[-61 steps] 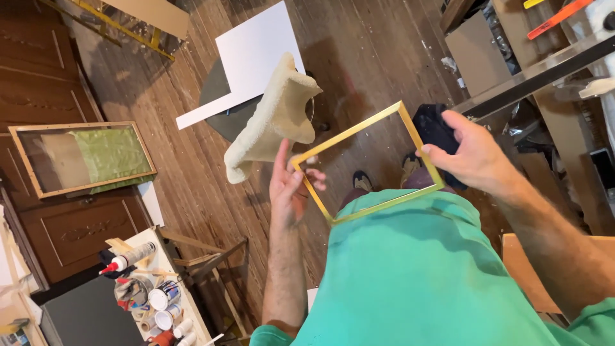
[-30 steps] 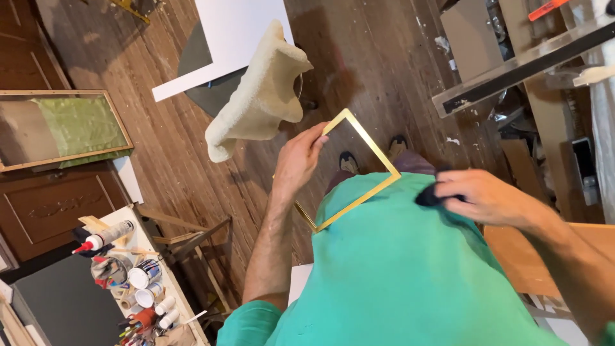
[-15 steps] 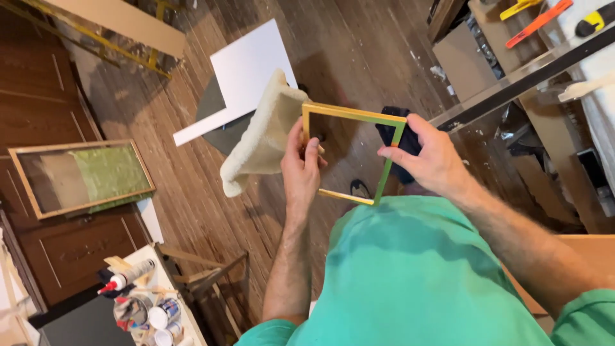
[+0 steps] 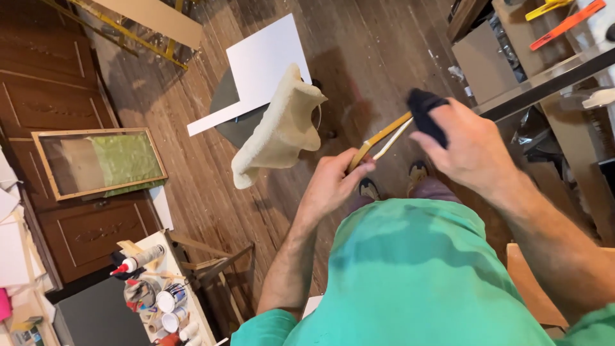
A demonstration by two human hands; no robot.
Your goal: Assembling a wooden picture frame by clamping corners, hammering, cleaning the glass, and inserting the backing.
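My left hand (image 4: 333, 182) grips a thin gold picture frame (image 4: 379, 138) at its lower corner; the frame is turned nearly edge-on, so only a narrow strip shows. My right hand (image 4: 464, 150) holds a dark cloth (image 4: 426, 115) pressed against the frame's upper end. Both hands are raised in front of my green shirt (image 4: 410, 275), above my shoes on the wooden floor.
A cream fleece pad (image 4: 278, 131) drapes over a round stool with a white board (image 4: 259, 64) on it. A framed green panel (image 4: 99, 161) leans on wooden doors at left. Glue bottle and paint pots (image 4: 154, 295) crowd a small table. A metal-edged workbench (image 4: 544, 77) stands at right.
The gold frame has been rotated from facing me to nearly edge-on. My right hand with the dark cloth has moved up along its top end. The view shifted slightly.
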